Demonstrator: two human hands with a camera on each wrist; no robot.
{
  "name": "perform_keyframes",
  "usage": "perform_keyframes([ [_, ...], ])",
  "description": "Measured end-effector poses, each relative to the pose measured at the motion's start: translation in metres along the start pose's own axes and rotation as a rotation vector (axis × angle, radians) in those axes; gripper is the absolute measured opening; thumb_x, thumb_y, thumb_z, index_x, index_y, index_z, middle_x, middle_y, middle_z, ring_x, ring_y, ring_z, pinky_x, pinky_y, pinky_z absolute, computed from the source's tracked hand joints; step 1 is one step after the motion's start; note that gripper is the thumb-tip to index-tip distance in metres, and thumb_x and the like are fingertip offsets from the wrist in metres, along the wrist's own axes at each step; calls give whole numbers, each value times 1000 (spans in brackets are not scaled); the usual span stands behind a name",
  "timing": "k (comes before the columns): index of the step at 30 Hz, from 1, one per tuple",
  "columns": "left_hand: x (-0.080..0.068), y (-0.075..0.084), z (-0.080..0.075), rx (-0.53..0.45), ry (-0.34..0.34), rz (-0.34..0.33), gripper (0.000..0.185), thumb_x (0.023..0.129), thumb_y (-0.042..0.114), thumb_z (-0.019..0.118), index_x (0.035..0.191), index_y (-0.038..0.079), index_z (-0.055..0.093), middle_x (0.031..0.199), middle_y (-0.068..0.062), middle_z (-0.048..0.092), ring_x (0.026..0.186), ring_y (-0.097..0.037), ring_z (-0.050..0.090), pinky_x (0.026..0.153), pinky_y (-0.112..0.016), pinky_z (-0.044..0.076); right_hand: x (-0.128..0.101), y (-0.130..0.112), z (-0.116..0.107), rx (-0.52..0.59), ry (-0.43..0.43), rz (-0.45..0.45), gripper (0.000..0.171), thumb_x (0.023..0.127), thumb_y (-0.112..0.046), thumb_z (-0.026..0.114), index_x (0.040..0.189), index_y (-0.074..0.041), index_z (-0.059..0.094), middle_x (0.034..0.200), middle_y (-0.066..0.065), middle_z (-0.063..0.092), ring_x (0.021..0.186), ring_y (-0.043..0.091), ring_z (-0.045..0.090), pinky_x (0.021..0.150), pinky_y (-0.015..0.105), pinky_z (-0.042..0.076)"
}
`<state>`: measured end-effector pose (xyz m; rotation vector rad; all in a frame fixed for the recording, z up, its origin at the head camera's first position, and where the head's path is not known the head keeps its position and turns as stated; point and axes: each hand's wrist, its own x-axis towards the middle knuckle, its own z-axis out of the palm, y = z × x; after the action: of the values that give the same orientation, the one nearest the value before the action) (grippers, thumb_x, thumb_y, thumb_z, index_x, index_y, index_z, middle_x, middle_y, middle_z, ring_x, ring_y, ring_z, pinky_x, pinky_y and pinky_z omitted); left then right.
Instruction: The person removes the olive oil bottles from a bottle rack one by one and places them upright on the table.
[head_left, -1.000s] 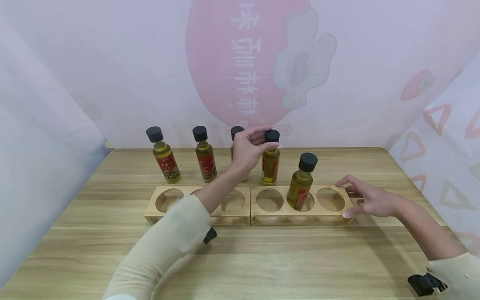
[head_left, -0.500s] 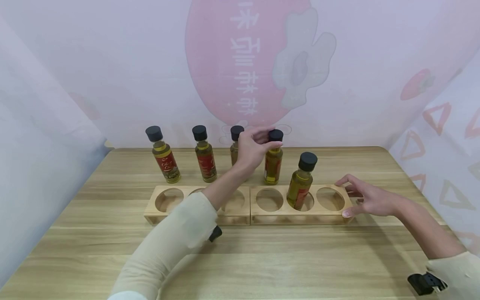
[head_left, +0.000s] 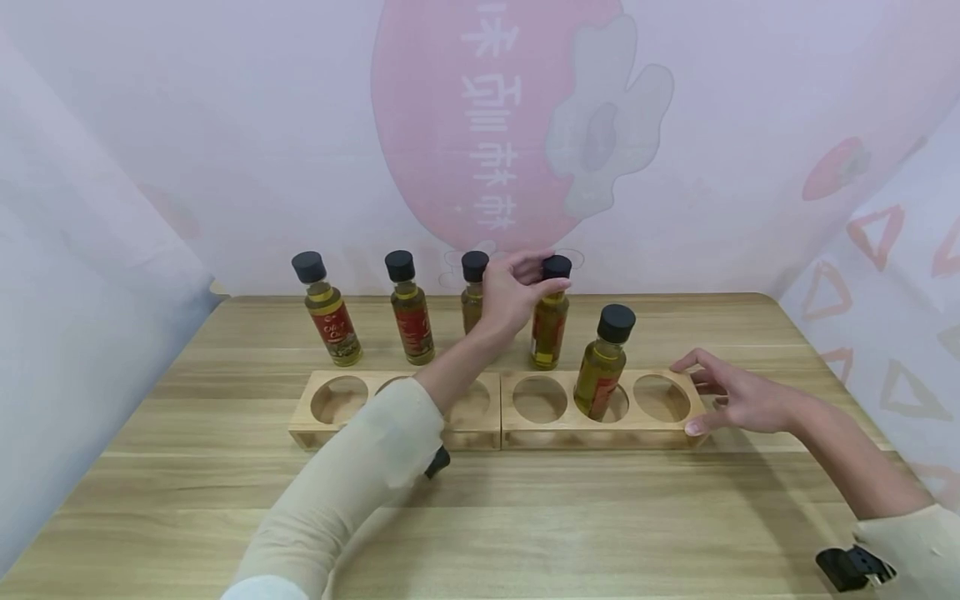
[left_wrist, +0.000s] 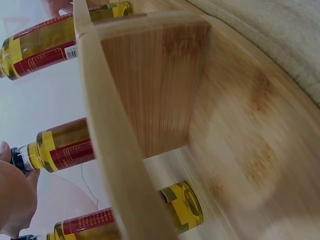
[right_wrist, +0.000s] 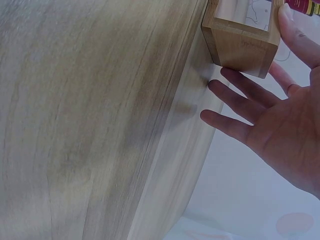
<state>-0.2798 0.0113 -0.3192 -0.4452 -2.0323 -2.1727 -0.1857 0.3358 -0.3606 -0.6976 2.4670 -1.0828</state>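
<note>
At about four o'clock on the pale wooden table (head_left: 525,517), the right hand (head_left: 738,398) was laid open, its straight fingers set against the end of the right bamboo rack with round holes (head_left: 562,429), in whose middle hole one black-capped oil bottle (head_left: 602,363) was tilted. Farther off, towards twelve o'clock, a second black-capped oil bottle (head_left: 550,321) was pinched at its cap by the left hand (head_left: 513,292), just behind that rack.
</note>
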Motion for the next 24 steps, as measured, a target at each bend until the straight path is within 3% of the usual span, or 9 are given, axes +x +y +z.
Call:
perform_keyframes([
  [11,1,-2,1,59,-2,61,45,84,-6,82,127,-5,70,123,-23,72,114,-32,72,94,-27,59,0,0,-1,-5,3,4,70,88,-11,84,137,4,37,138,38,54,129,64,49,99,77,43],
  [24,1,-1,0,73,-33,37,49,84,-5,83,131,-4,68,127,-22,71,118,-30,70,98,-28,57,0,-1,0,7,2,-5,69,88,-10,83,137,5,37,137,39,54,127,64,49,100,78,42],
])
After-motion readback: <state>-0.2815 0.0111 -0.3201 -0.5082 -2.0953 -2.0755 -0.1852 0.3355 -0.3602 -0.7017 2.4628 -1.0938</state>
